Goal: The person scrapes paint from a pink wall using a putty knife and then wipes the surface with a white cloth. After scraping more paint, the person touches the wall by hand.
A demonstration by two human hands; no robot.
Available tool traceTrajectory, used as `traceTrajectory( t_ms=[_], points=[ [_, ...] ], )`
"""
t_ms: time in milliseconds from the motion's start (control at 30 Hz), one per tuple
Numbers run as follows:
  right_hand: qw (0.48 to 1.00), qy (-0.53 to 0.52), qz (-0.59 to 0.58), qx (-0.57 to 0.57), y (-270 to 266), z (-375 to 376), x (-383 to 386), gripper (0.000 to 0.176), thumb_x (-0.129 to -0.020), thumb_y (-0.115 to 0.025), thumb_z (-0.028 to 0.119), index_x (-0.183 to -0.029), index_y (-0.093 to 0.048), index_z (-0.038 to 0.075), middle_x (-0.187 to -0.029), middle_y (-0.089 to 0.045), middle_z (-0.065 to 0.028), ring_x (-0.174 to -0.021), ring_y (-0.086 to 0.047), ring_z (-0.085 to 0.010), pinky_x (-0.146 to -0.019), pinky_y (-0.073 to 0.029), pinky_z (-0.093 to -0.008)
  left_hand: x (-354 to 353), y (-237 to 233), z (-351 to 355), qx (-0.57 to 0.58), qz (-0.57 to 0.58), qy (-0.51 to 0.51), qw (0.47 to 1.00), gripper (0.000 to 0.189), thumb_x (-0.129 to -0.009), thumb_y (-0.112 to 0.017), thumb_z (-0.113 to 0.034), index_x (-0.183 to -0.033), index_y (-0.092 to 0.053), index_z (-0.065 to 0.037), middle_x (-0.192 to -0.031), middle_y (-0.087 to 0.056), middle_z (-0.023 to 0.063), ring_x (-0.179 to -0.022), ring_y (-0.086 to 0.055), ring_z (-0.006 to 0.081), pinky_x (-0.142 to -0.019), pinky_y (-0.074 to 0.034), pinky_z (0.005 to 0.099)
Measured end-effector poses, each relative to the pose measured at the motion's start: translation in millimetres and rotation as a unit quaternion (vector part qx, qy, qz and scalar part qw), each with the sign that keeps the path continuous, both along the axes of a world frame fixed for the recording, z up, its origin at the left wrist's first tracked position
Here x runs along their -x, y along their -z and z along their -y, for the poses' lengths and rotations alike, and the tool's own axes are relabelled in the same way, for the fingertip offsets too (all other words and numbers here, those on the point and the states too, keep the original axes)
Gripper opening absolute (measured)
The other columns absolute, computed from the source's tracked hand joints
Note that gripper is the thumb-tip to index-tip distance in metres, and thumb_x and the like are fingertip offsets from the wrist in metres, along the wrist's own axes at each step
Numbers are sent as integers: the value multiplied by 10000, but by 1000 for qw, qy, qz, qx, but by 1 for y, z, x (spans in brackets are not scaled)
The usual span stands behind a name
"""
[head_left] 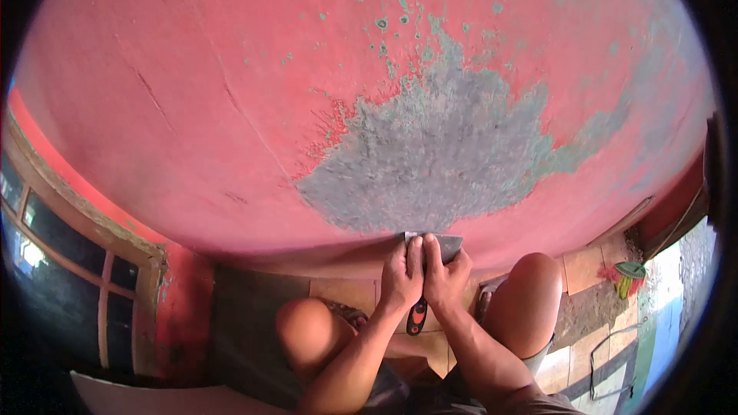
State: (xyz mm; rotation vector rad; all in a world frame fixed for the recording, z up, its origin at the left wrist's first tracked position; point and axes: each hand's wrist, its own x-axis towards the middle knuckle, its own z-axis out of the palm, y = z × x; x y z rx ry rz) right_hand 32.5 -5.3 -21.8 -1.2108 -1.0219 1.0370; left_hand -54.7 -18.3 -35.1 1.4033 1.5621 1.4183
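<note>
Red paint covers the wall (192, 107) that fills most of the frame, with a big grey patch (438, 154) of bare surface at centre, ragged edges, and green-grey flecks scattered above it toward the top. Thin cracks run through the red at upper left. Both of my hands meet at lower centre, just under the bottom edge of the grey patch. The scraper (444, 244) is there, its flat metal blade pressed against the wall and poking out above my fingers, its red and black handle hanging down below my wrists. My left hand (402, 273) is closed on the scraper, fingers curled tight and pointing up onto the blade. My right hand (448, 275) sits touching the left one, also closed on the scraper, fingers bent over the blade's right part; neither hand has any open gap that I can see. Both forearms come up from the bottom edge of the frame and converge at the tool. My left knee (307, 330) is bare at lower centre-left, my right knee (534, 296) at lower centre-right, hands between them. A window (73, 257) with a worn frame and dark panes sits at the left edge. Tan floor tiles (584, 269) show at lower right, dusty near the wall base. A small brush (629, 277) with green and red parts lies on the floor at far right, well apart from my hands.
</note>
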Motion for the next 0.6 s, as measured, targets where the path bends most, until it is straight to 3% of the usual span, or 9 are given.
traceTrajectory(
  t_ms=[67,233,333,467,500,600],
  points=[
    [1000,11,-2,-5,7,2,1,268,-953,-691,195,-862,-671,-57,-742,-667,-27,-709,-557,-74,-630,-493,-292,-1,14,-1,-4,-24,-6,1000,364,-1063,-464,-281,-1042,-634,40,-933,-672,269,-897,-670,434,-741,-511,445],
    [999,4,-37,0,-7,0,0,269,-954,-688,196,-869,-677,-60,-759,-673,-29,-724,-567,-75,-639,-495,-289,-1,-14,-3,-9,-8,2,1000,384,-1066,-463,-304,-1056,-637,38,-939,-673,279,-906,-666,448,-737,-512,448],
    [1000,-3,-27,7,3,1,-1,277,-954,-689,201,-865,-676,-61,-767,-676,-32,-733,-568,-76,-645,-497,-290,-3,15,-1,-18,-17,-12,1000,412,-1075,-446,-333,-1011,-625,32,-853,-665,217,-804,-670,344,-711,-493,415],
    [1000,8,-5,9,-9,5,-3,295,-952,-692,211,-847,-657,-63,-750,-657,-25,-729,-547,-75,-642,-488,-292,-5,9,3,-4,-25,-16,1000,389,-1074,-449,-319,-1031,-627,24,-863,-668,204,-807,-672,321,-724,-498,403],
    [1000,6,-6,-1,-11,4,-5,296,-952,-693,212,-849,-657,-64,-747,-656,-25,-728,-545,-75,-641,-487,-293,-7,-8,3,4,3,-7,1000,389,-1070,-448,-313,-1059,-628,32,-928,-665,285,-914,-665,452,-736,-510,451],
    [999,11,33,6,-13,7,-8,293,-952,-689,209,-856,-662,-66,-731,-654,-22,-718,-542,-73,-628,-483,-293,-5,-10,-3,0,12,9,1000,382,-1068,-452,-308,-1049,-627,31,-926,-664,282,-919,-665,450,-739,-509,449]
  ],
)
